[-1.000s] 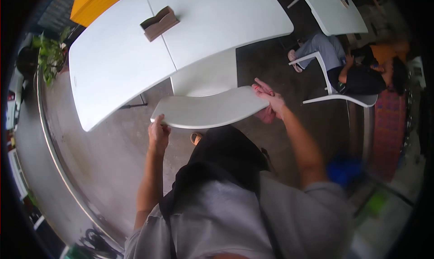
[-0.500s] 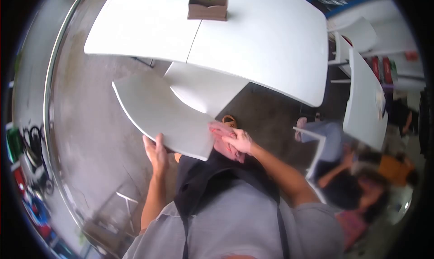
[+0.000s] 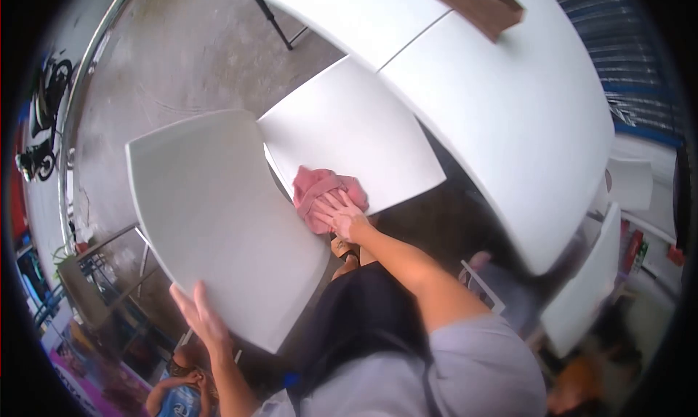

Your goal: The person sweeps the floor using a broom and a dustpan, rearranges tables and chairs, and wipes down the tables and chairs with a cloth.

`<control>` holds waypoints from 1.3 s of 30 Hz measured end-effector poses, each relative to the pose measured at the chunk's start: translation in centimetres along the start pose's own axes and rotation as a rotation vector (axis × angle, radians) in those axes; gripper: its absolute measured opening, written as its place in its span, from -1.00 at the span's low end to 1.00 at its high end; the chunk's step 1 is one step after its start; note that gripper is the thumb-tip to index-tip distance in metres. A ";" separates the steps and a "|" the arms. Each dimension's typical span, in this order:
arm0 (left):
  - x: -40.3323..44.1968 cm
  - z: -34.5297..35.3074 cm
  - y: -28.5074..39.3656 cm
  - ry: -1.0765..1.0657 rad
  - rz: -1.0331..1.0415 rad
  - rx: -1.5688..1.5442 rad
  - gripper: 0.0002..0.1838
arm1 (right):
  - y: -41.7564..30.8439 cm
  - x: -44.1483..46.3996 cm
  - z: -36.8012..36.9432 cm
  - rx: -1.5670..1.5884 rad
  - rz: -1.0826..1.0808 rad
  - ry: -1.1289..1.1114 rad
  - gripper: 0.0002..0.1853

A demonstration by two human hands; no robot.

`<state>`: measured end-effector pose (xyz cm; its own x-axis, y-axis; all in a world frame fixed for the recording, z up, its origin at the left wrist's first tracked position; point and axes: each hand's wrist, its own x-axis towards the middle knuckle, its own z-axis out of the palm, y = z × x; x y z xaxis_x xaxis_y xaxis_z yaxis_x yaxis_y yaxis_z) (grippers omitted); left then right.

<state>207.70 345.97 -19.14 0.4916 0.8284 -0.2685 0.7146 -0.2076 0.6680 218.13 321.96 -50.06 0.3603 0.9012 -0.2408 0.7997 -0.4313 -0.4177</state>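
A white chair with a curved backrest [image 3: 225, 221] and a flat seat [image 3: 356, 126] stands before me. My left hand [image 3: 203, 319] grips the backrest's outer edge, thumb on the near face and the other fingers partly hidden. A crumpled pink cloth [image 3: 309, 188] lies on the seat beside the backrest's inner edge. Flat on top of it rests my right hand [image 3: 342, 217], fingers spread and pressing down.
The white table [image 3: 509, 119] overhangs beyond the seat, with a brown holder [image 3: 480, 10] on it. At lower left sits a person in a blue shirt [image 3: 180, 401], near a metal frame [image 3: 109, 253]. Another white table [image 3: 582, 286] stands at right.
My right hand and the pink cloth have moved from in front of my lap onto the chair's seat. That hand's fingers have spread flat. The view has turned, and the chair appears closer.
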 end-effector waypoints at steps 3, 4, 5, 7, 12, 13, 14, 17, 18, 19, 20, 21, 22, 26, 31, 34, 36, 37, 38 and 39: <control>-0.4 2.4 -0.9 0.173 0.134 0.130 -0.64 | 2.1 7.4 1.7 -0.006 -0.027 0.033 -0.27; -0.5 3.0 0.2 0.163 0.073 0.146 -0.64 | 3.3 10.9 2.4 -0.070 0.033 0.151 -0.30; -0.4 3.1 0.1 0.156 0.076 0.128 -0.64 | 4.7 14.1 2.3 -0.104 0.051 0.212 -0.33; 0.0 3.6 -0.7 0.150 0.068 0.129 -0.64 | 9.8 19.9 -0.9 -0.210 0.084 0.268 -0.38; -0.4 3.6 -1.0 0.259 0.113 0.041 -0.64 | 22.0 14.3 -8.6 -0.243 0.773 0.723 -0.38; -0.3 3.7 -1.1 0.258 0.101 0.040 -0.64 | 25.6 13.0 -7.5 -0.348 0.961 0.713 -0.30; -0.3 3.8 -1.2 0.275 0.098 0.045 -0.64 | 30.6 11.8 -4.4 -0.360 1.041 0.768 -0.24; -0.1 4.4 -1.1 0.290 0.093 0.040 -0.63 | 22.1 11.1 -3.9 -0.136 1.083 0.741 -0.34; -0.2 4.6 -1.1 0.304 0.095 0.029 -0.63 | 19.3 11.6 -1.2 -0.193 0.971 0.788 -0.37; -0.2 4.6 -1.0 0.283 0.097 0.023 -0.63 | 15.0 11.8 -0.5 0.007 0.963 0.615 -0.46; -0.3 4.6 -0.9 0.296 0.099 0.054 -0.63 | 11.9 11.6 6.1 -0.095 0.736 0.736 -0.53; -0.4 4.5 -0.8 0.314 0.098 0.085 -0.63 | 7.9 10.2 5.1 -0.124 0.594 0.465 -0.57; -0.7 4.4 -0.6 0.307 0.097 0.076 -0.63 | 3.7 8.8 3.9 -0.110 0.408 0.188 -0.61; -0.8 3.8 -0.6 0.296 0.140 0.084 -0.63 | 1.9 1.3 3.0 0.050 0.256 -0.018 -0.57; -0.9 3.9 -0.7 0.268 0.180 0.063 -0.66 | 15.9 -10.3 -0.5 -0.166 1.128 0.415 -0.51; -1.0 3.6 -0.9 0.224 0.108 -0.128 -0.66 | 15.5 -11.7 1.1 -0.130 1.193 0.504 -0.53; -1.0 3.4 -1.0 0.215 0.125 -0.108 -0.64 | 10.6 -11.8 3.4 -0.409 1.066 0.414 -0.56; -0.8 3.4 -1.0 0.218 0.123 -0.109 -0.64 | 7.6 -11.4 4.3 -0.242 1.027 0.369 -0.55; -0.9 3.5 -0.8 0.212 0.144 -0.120 -0.63 | 4.7 -9.3 1.8 0.087 1.131 0.252 -0.52; -0.7 3.6 -0.7 0.206 0.169 -0.125 -0.62 | 5.5 -8.3 2.1 0.019 1.067 0.272 -0.50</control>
<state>208.69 343.66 -21.90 0.4777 0.8785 -0.0085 0.5582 -0.2960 0.7751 218.53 312.04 -52.15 0.9573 0.0431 -0.2859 0.0077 -0.9922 -0.1240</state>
